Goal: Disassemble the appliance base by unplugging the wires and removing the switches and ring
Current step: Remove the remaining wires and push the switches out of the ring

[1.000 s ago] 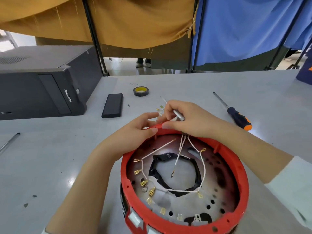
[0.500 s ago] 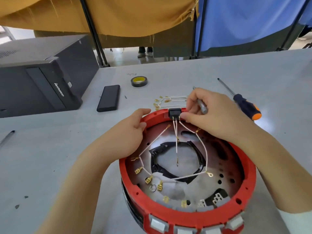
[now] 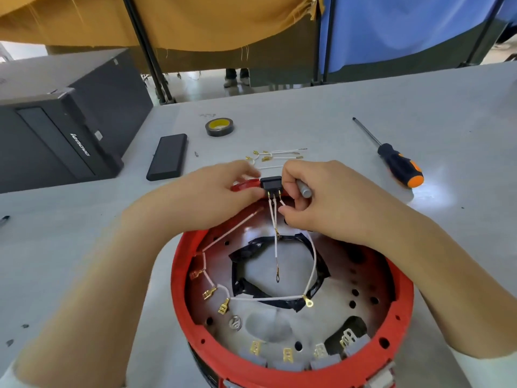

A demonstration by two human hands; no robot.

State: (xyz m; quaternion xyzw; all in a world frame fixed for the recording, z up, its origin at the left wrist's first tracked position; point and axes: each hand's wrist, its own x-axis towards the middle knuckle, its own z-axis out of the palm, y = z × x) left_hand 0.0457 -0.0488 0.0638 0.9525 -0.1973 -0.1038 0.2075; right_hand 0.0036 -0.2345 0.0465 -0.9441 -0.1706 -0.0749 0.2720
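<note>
The round red appliance base [image 3: 193,334] lies upside down in front of me, tilted toward me. A black switch [image 3: 270,182] sits at its far rim with white wires [image 3: 275,249] hanging from its brass terminals. My left hand [image 3: 215,196] grips the red rim just left of the switch. My right hand [image 3: 316,197] holds a grey metal tool [image 3: 303,189] in its curled fingers and pinches a wire at the switch's right terminal. Several grey switches [image 3: 285,357] line the near rim. A black ring of tape [image 3: 246,275] surrounds the centre hole.
Loose white wires with brass connectors [image 3: 275,157] lie on the grey table [image 3: 84,247] beyond the base. A black and orange screwdriver [image 3: 397,163] lies at the right, a tape roll [image 3: 220,126] and a black flat case [image 3: 167,156] further back, a black computer case [image 3: 64,121] at the left.
The base has tipped toward me and the black switch now shows above the rim. My right hand moved from the switch top down to its right wire; my left hand shifted closer to the switch.
</note>
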